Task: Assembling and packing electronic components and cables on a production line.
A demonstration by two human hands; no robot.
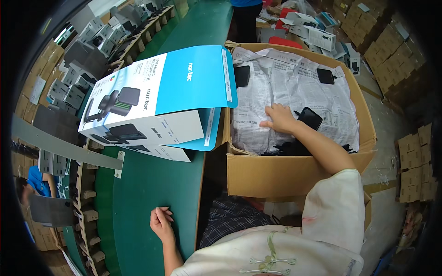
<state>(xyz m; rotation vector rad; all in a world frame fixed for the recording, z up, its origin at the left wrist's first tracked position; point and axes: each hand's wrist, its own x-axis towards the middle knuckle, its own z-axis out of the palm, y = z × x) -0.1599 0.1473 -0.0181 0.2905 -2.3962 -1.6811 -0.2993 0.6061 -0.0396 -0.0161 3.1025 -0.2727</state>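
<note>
My right hand (279, 117) lies on crumpled newspaper (262, 96) inside an open cardboard box (294, 172), its thumb and fingers apart. Beside that wrist, a black rounded-square device (310, 118) rests on the paper. Another black device (325, 76) sits toward the box's far right, and a third black piece (242, 76) at its left side. Under my right forearm are more dark items, partly hidden. My left hand (161, 223) rests on the green table (142, 193) with its fingers curled in; I see nothing in it.
A large white and blue printed carton (184, 92) with raised flaps stands on the table, left of the cardboard box. A grey metal bar (69, 145) crosses the left side. Racks of small boxes (60, 92) line the left. Stacked cartons (412, 161) stand right; people work nearby.
</note>
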